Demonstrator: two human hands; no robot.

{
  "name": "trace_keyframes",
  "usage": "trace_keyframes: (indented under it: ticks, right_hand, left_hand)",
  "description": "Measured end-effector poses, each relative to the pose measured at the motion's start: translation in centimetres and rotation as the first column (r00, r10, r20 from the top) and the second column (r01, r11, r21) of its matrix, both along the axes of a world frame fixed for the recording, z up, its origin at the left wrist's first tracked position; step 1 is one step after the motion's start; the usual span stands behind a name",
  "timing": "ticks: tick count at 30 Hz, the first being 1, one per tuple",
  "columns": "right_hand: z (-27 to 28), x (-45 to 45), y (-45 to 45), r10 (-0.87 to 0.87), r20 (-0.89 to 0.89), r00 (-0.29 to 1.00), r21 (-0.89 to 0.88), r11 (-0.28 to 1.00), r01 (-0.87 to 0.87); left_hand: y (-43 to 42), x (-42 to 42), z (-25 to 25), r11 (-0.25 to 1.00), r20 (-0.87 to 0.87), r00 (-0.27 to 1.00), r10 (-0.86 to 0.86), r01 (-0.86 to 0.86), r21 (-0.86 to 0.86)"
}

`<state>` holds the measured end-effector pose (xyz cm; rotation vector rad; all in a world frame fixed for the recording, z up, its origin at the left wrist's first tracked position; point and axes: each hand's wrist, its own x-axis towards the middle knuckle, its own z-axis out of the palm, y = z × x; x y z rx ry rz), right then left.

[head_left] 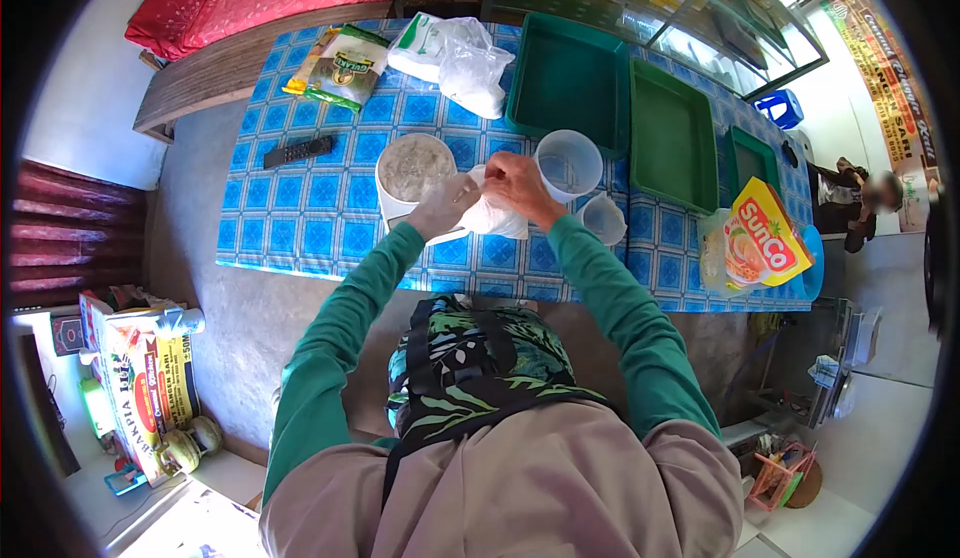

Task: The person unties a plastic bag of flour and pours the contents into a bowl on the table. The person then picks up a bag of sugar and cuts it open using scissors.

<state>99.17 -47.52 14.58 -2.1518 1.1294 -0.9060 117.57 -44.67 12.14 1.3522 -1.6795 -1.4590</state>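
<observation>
Between my hands is a white plastic bag (497,220) with a full, rounded bottom, resting low over the table. My right hand (522,186) is closed around its gathered top. From the other side, my left hand (444,207) grips the bag with bent fingers, though its fingertips are partly hidden. Just beyond my left hand, a round white bowl (384,180) of pale powder stands on what looks like a kitchen scale (447,236). A clear plastic container (570,166) and a smaller clear measuring jug (603,220) stand right of my right hand.
Green trays (672,138) lie at the back right. A yellow SunCo pack (765,235) stands near the right end. Toward the back are a Gulaku bag (347,66) and white plastic bags (460,58). A black remote (298,152) lies left on the blue checked tablecloth (290,220).
</observation>
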Motion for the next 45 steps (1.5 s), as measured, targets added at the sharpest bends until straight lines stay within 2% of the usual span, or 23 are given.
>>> trace_keyframes:
  ticks: [1,2,6,9,11,12,14,15,17,18,20,21,22,23,24,26,31,34,37,39,40,42,45]
  right_hand:
    - [0.5,-0.1,0.0,-0.023,0.035,0.999,0.092,0.996,0.019]
    - [0.9,-0.1,0.1,-0.049,0.066,0.997,0.184,0.982,0.036]
    - [1.5,-0.1,-1.2,-0.123,0.06,0.991,0.337,0.937,0.096]
    - [1.6,-0.6,-2.3,0.01,0.041,0.999,0.364,0.931,-0.024]
    - [1.6,-1.1,-3.2,-0.151,0.276,0.949,0.877,0.445,-0.185]
    - [1.3,-1.1,-3.5,-0.152,0.275,0.949,0.875,0.45,-0.181]
    - [0.4,-1.0,-3.9,-0.327,0.199,0.924,0.973,0.176,-0.147]
    - [0.4,-1.2,-3.8,-0.327,0.198,0.924,0.973,0.176,-0.146]
    - [0.5,-1.8,-3.2,-0.484,0.473,0.736,0.881,0.242,-0.407]
    - [1.0,-1.9,-2.6,-0.486,0.475,0.734,0.88,0.243,-0.408]
    - [2.7,-2.1,-1.0,-0.481,0.596,0.643,0.701,0.702,-0.125]
    - [2.4,-2.0,0.1,-0.484,0.598,0.639,0.7,0.703,-0.122]
    - [1.6,-1.9,1.4,-0.245,0.281,0.928,0.491,0.867,0.08]
    - [0.8,-1.7,2.8,-0.091,-0.187,0.978,0.182,0.975,0.125]
    - [0.4,-1.0,4.0,-0.103,-0.191,0.976,0.177,0.975,0.137]
    - [-0.6,0.9,5.4,-0.292,-0.078,0.953,-0.351,0.903,0.248]
    - [-2.9,0.5,5.5,-0.271,0.252,0.929,-0.057,0.954,0.294]
    - [-2.6,-1.9,5.9,-0.111,0.236,0.965,-0.15,0.977,0.149]
    - [-1.9,-4.7,8.5,-0.246,0.391,0.887,0.099,0.969,0.226]
    - [-2.1,-5.1,9.3,-0.375,0.45,0.81,0.245,0.924,0.292]
    - [-2.6,-4.7,9.3,-0.409,0.399,0.821,0.153,0.912,0.38]
    - [-1.3,-3.6,9.1,-0.435,0.307,0.847,-0.091,0.872,0.481]
    - [-2.1,-2.4,8.0,-0.354,0.225,0.908,-0.067,0.924,0.377]
  left_hand:
    - [-0.2,0.2,-0.1,0.855,0.276,0.961,-0.026,0.165,-0.492]
    - [-0.3,0.4,-0.2,0.471,0.505,0.858,0.092,0.41,-0.781]
    - [-1.2,-1.1,2.3,0.474,0.664,0.74,0.106,0.549,-0.688]
    - [-0.9,-1.5,3.1,0.496,0.469,0.88,0.076,0.374,-0.783]
    - [-1.3,-1.7,3.8,0.966,0.188,0.981,-0.051,0.097,-0.242]
    - [-2.0,-1.6,3.7,0.964,0.186,0.981,-0.053,0.099,-0.247]
    - [-3.5,-0.6,3.5,0.954,-0.096,0.987,-0.128,0.149,0.26]
    - [-3.8,-0.1,2.8,0.954,-0.098,0.987,-0.127,0.149,0.26]
    - [-4.2,0.8,1.1,0.904,-0.262,0.875,-0.407,0.343,-0.256]
    - [-4.3,1.1,0.5,0.903,-0.261,0.874,-0.409,0.346,-0.256]
    - [-4.5,1.6,-0.5,0.958,-0.282,0.934,-0.218,0.151,-0.242]
    - [-4.5,1.8,-0.9,0.971,-0.291,0.949,-0.122,0.053,-0.233]
    - [-4.3,1.9,-1.2,0.974,-0.302,0.953,-0.025,-0.045,-0.221]
    - [-3.9,2.0,-1.6,0.968,-0.313,0.947,0.071,-0.141,-0.208]
    - [-3.4,2.3,-0.3,0.954,0.228,0.968,-0.106,0.163,-0.251]
    - [-1.7,0.9,-1.7,0.807,0.257,0.964,-0.069,0.205,-0.554]
    - [-2.5,-0.3,-1.2,0.823,0.176,0.974,-0.145,0.218,-0.524]
    - [-3.3,0.4,-1.6,0.75,0.184,0.983,-0.02,0.136,-0.647]
    - [-3.9,1.5,-4.7,0.849,-0.021,0.992,0.127,-0.12,-0.514]
    - [-2.7,1.0,-5.8,0.942,-0.297,0.899,0.321,-0.334,0.007]
    - [-1.8,-0.4,-3.1,0.933,-0.167,0.978,0.128,-0.176,-0.315]
    - [-0.9,-2.6,0.7,0.888,-0.069,0.997,-0.016,-0.017,-0.46]
    - [-1.2,-2.9,0.5,0.787,0.126,0.97,-0.208,0.242,-0.568]
